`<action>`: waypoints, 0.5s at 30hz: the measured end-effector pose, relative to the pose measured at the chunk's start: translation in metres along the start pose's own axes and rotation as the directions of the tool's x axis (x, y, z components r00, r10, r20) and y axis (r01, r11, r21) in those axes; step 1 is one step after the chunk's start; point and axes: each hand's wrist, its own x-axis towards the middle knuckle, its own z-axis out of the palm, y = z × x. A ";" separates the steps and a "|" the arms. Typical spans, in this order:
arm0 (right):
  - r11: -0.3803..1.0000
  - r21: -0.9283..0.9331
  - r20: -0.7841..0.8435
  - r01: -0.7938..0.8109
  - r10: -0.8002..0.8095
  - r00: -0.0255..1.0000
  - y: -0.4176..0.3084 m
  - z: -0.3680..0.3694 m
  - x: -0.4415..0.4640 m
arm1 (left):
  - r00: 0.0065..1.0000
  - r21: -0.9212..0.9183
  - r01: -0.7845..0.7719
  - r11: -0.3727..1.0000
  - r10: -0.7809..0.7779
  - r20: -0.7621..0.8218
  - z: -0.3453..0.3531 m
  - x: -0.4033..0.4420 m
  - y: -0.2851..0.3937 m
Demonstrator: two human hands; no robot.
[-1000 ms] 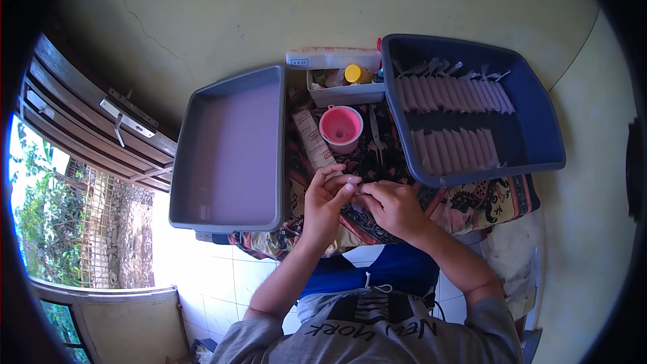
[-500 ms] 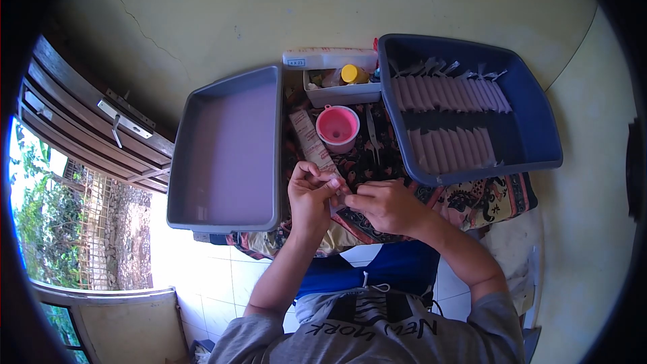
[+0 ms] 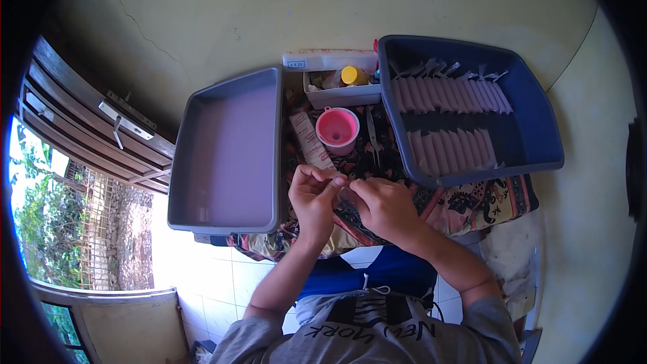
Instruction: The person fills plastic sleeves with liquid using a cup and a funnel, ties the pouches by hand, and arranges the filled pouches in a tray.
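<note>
My left hand [image 3: 314, 201] and my right hand [image 3: 385, 207] come together over the near side of the table, fingers pinched. Between them is a thin clear plastic bag [image 3: 348, 197], mostly hidden by my fingers. Just beyond my left hand lies a flat pale packet with red print [image 3: 310, 140]. A pink funnel [image 3: 335, 125] sits in a light cup [image 3: 342, 149] past my fingertips. To the cup's right, a slim metal utensil [image 3: 373, 136] rests on the patterned cloth [image 3: 465, 199]; its kind is unclear.
On the left stands a grey tub [image 3: 278, 162] of pale purple liquid [image 3: 232, 155]. A dark blue tub [image 3: 532, 138] on the right holds two rows of filled purple bags [image 3: 451, 94]. Behind the cup are a grey box [image 3: 344, 98] with a yellow-lidded container [image 3: 354, 75] and a white roll [image 3: 330, 58].
My right hand has turned and its fingers have risen slightly beside my left fingertips. My left hand stays almost in place. The tubs and funnel have not moved.
</note>
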 end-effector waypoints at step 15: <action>0.972 0.225 0.045 -0.072 0.064 0.997 0.029 0.006 -0.001 | 0.988 -0.132 0.132 0.982 -0.120 0.096 -0.008 0.002 -0.014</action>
